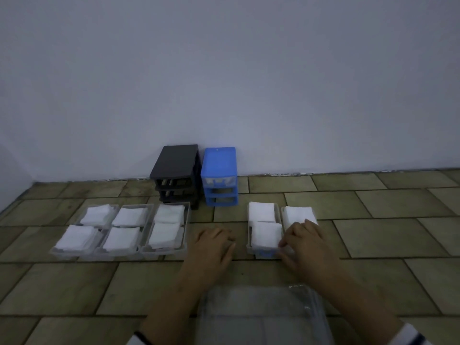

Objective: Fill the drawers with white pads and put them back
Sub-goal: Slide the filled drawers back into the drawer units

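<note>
Pad-filled drawers (pixel 264 230), long axes toward the wall (pixel 224 70)

Against the pale grey-blue wall (pixel 224 70) stands a black drawer frame (pixel 175 175), and just right of it a bright blue frame (pixel 219 175). In front of the black frame, clear drawers (pixel 119 252) hold white pads (pixel 122 239). The floor tiles (pixel 385 202) are mottled olive-brown with dark joints.

Dim bluish light, soft overall blur, wide-angle bending at edges
</note>
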